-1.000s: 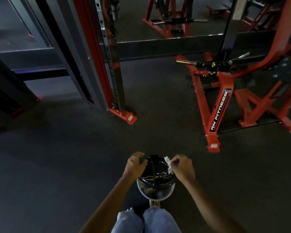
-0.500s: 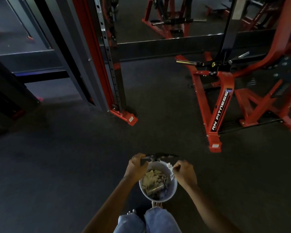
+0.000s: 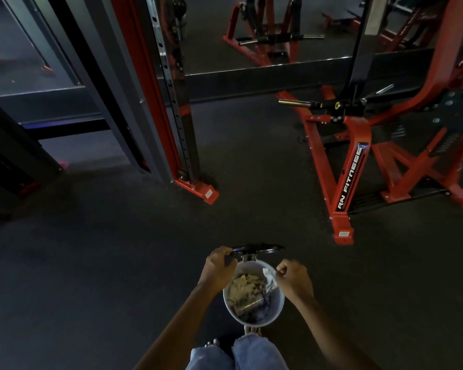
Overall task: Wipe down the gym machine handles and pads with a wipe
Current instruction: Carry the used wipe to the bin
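**Used wipe held over the open bin**

At lower centre, the left hand (image 3: 217, 265) grips the raised black lid (image 3: 257, 249), propping the bin (image 3: 253, 292) open. The right hand (image 3: 292, 280) is clenched at the rim, pinching a white wipe (image 3: 269, 276) over the rubbish, probably to drop it. The red machine (image 3: 350, 166) stands at right.

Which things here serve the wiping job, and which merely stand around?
Job in hand:
- white wipe pinched in the right hand
- left hand at the raised bin lid
- pedal bin, holding rubbish
- red gym machine

Standing around:
- rack upright
- wall mirror
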Demonstrator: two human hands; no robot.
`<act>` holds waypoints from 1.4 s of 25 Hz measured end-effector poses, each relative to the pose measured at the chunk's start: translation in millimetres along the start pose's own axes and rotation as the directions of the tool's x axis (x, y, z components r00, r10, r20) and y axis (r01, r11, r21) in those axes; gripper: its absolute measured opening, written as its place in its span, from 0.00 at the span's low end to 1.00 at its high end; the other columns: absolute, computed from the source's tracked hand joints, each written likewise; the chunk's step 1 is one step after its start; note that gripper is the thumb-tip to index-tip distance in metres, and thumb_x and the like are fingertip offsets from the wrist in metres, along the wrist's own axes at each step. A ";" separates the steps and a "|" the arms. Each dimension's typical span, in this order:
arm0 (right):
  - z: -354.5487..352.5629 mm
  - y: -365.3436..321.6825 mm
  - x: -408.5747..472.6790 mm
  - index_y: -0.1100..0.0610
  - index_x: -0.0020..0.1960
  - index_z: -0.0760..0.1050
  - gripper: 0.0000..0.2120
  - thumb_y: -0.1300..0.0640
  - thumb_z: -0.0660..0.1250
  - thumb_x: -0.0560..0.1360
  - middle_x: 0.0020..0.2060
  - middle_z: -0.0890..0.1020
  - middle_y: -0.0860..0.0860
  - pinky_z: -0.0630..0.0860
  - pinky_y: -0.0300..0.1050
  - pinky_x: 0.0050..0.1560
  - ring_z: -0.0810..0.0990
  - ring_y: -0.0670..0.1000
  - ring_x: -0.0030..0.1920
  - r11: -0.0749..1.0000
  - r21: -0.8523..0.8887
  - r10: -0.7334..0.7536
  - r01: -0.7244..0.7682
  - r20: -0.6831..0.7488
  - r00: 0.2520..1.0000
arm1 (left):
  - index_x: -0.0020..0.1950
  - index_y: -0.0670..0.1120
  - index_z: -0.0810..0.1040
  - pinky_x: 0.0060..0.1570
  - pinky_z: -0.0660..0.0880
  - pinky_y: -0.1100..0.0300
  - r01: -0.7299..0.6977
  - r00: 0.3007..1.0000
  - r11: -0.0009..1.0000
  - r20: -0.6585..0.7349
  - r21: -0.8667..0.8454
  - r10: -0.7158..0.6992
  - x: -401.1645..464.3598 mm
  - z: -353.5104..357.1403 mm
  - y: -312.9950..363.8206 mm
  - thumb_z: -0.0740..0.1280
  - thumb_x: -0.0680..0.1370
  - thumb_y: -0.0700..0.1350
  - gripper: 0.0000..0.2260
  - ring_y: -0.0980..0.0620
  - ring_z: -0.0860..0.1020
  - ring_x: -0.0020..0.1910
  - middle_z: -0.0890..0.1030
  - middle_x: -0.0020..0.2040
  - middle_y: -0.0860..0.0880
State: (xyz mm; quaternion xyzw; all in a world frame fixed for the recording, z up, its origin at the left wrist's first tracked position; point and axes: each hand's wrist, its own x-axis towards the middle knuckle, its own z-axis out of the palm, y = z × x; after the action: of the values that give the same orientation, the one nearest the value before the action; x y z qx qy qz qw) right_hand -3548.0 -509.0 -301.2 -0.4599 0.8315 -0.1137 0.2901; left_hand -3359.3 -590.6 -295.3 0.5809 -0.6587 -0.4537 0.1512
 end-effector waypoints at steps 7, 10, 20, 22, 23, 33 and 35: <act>-3.2 4.3 -1.6 0.52 0.50 0.73 0.05 0.55 0.67 0.74 0.46 0.76 0.47 0.69 0.32 0.34 0.76 0.41 0.41 1.000 0.019 0.017 -0.017 -0.013 1.000 | 0.60 0.44 0.76 0.45 0.68 0.69 -0.028 1.000 1.000 0.013 0.009 0.028 4.4 -4.3 -1.3 0.66 0.76 0.41 0.12 0.54 0.74 0.52 0.76 0.56 0.48; -3.1 2.1 -2.2 0.52 0.50 0.73 0.06 0.54 0.67 0.74 0.46 0.76 0.47 0.68 0.31 0.33 0.76 0.41 0.40 1.000 0.008 0.026 -0.026 -0.006 1.000 | 0.60 0.43 0.76 0.46 0.69 0.69 -0.036 0.999 0.999 0.015 -0.005 0.036 4.0 -3.9 -2.9 0.66 0.76 0.40 0.12 0.53 0.75 0.54 0.76 0.56 0.47; 7.7 -8.0 -11.5 0.51 0.50 0.73 0.05 0.54 0.65 0.75 0.46 0.77 0.47 0.74 0.35 0.39 0.77 0.42 0.43 0.999 0.004 0.033 -0.033 -0.019 0.999 | 0.60 0.42 0.76 0.51 0.70 0.64 -0.043 0.999 0.999 0.006 -0.031 0.043 -0.7 -14.8 -14.7 0.66 0.76 0.40 0.13 0.51 0.76 0.55 0.77 0.58 0.45; 8.8 -11.7 -15.4 0.51 0.50 0.74 0.04 0.54 0.66 0.75 0.46 0.77 0.47 0.72 0.34 0.36 0.77 0.42 0.42 0.999 0.009 0.038 -0.038 -0.026 0.999 | 0.61 0.42 0.76 0.52 0.71 0.64 -0.053 0.999 0.998 0.010 -0.027 0.053 -2.0 -16.6 -17.4 0.67 0.76 0.41 0.13 0.51 0.76 0.56 0.77 0.58 0.45; 9.4 -13.9 -17.7 0.51 0.50 0.74 0.04 0.54 0.66 0.75 0.46 0.77 0.47 0.71 0.33 0.35 0.77 0.42 0.41 0.999 0.010 0.036 -0.036 -0.032 0.999 | 0.61 0.42 0.76 0.52 0.71 0.64 -0.059 0.998 0.998 0.015 -0.025 0.060 -3.0 -17.8 -18.9 0.67 0.76 0.41 0.14 0.51 0.76 0.56 0.77 0.58 0.46; 15.0 -30.8 -37.0 0.51 0.50 0.73 0.05 0.55 0.66 0.75 0.45 0.76 0.45 0.71 0.33 0.36 0.76 0.41 0.41 1.000 0.005 0.031 -0.030 -0.069 0.997 | 0.64 0.42 0.74 0.54 0.70 0.65 -0.082 0.996 0.997 0.042 -0.005 0.082 -15.8 -33.7 -29.7 0.66 0.76 0.40 0.16 0.51 0.75 0.58 0.76 0.61 0.45; 15.4 -36.1 -38.7 0.51 0.49 0.74 0.03 0.56 0.66 0.76 0.44 0.75 0.45 0.72 0.33 0.36 0.76 0.41 0.41 1.000 0.004 0.015 -0.015 -0.061 0.998 | 0.64 0.41 0.74 0.55 0.71 0.65 -0.083 0.996 0.997 0.034 -0.006 0.083 -17.5 -39.2 -31.2 0.66 0.76 0.40 0.16 0.51 0.75 0.59 0.76 0.61 0.45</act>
State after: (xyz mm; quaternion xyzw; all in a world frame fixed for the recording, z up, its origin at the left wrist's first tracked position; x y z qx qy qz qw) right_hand -3497.8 -495.5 -282.6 -0.4492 0.8433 -0.1271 0.2663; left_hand -3306.3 -588.6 -292.4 0.5448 -0.6838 -0.4582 0.1600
